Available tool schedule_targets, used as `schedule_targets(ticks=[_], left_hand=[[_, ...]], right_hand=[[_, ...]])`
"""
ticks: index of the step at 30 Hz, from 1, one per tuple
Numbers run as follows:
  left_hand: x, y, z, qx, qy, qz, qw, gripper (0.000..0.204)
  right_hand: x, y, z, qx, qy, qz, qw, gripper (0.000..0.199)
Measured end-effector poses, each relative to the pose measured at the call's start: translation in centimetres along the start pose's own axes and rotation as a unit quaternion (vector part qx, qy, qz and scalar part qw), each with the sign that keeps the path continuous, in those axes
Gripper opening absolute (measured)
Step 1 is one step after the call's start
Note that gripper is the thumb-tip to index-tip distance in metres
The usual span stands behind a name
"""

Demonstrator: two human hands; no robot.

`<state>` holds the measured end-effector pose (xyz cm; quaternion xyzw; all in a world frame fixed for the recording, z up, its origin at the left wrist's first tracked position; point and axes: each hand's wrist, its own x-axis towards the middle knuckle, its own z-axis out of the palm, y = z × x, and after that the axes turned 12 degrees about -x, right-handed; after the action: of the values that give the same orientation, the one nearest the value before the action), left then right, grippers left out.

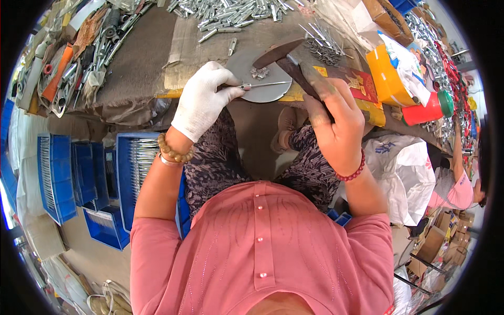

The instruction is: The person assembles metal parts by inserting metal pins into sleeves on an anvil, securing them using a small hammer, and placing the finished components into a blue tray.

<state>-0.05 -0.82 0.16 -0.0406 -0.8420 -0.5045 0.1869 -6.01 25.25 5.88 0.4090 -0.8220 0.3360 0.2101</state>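
Head view: gloved left hand [202, 100] pinches thin pin [262, 84] flat on round metal plate [252, 92]; right hand [336, 126] closed on hammer [286, 60], raised. Finished pieces [231, 13] piled on surface [142, 58]; loose pins [320, 39] remain.

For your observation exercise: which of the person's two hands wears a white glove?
The left hand, pinching a thin metal pin on the round plate; the bare right hand grips a hammer.

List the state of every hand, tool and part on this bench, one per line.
Left hand: gloved, pinching the metal pin.
Metal pin: lying flat across the round steel plate.
Round steel plate: flat on the bench.
Right hand: bare, gripping the hammer.
Hammer: head raised over the plate.
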Motion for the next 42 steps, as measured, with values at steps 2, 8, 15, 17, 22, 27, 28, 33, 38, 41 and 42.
schedule_targets(ticks=[2, 8, 15, 17, 22, 27, 28, 33, 38, 41, 42], left_hand=[[0.1, 0.2, -0.1, 0.007, -0.004, -0.011, 1.0, 0.014], [0.6, 0.1, -0.3, 0.008, -0.021, -0.024, 0.999, 0.016], [0.7, 0.3, -0.3, 0.005, -0.022, -0.043, 0.999, 0.018], [0.7, 0.5, -0.4, 0.007, -0.023, -0.042, 0.999, 0.018], [0.7, 0.6, -0.6, 0.004, -0.024, -0.041, 0.999, 0.018], [0.8, 0.7, -0.6, 0.008, -0.029, -0.056, 0.998, 0.016], [0.8, 0.7, -0.5, 0.008, -0.03, -0.055, 0.998, 0.016], [0.2, 0.2, -0.1, -0.019, -0.001, -0.03, 0.999, 0.013], [-1.0, 0.3, 1.1, 0.049, 0.069, 0.03, 0.996, 0.018], [-3.2, 1.0, 3.3, 0.005, 0.159, -0.023, 0.987, 0.027], [-4.1, 1.3, 4.1, -0.091, 0.193, -0.119, 0.97, 0.032]], right_hand=[[-0.5, 0.1, 0.5, 0.003, 0.012, -0.018, 1.0, 0.04], [-1.6, 1.0, 2.0, -0.08, -0.046, -0.041, 0.995, 0.051], [-0.8, 0.7, 1.8, -0.08, 0.012, -0.079, 0.994, 0.05], [-1.3, 0.8, 2.1, -0.082, 0.053, -0.094, 0.991, 0.049], [-0.8, 1.1, 2.3, -0.08, -0.097, -0.025, 0.992, 0.042], [1.1, 4.0, 3.5, -0.076, -0.089, -0.028, 0.993, 0.036], [1.5, 4.5, 3.7, -0.132, -0.105, -0.053, 0.984, 0.034], [0.5, 2.0, 4.3, -0.159, -0.109, -0.062, 0.979, 0.013], [-1.1, 0.3, 3.9, -0.067, -0.164, 0.05, 0.983, 0.015], [-2.2, 0.2, 4.5, 0.135, -0.29, 0.223, 0.921, 0.017], [-2.4, 0.0, 4.6, 0.136, -0.292, 0.221, 0.921, 0.017]])
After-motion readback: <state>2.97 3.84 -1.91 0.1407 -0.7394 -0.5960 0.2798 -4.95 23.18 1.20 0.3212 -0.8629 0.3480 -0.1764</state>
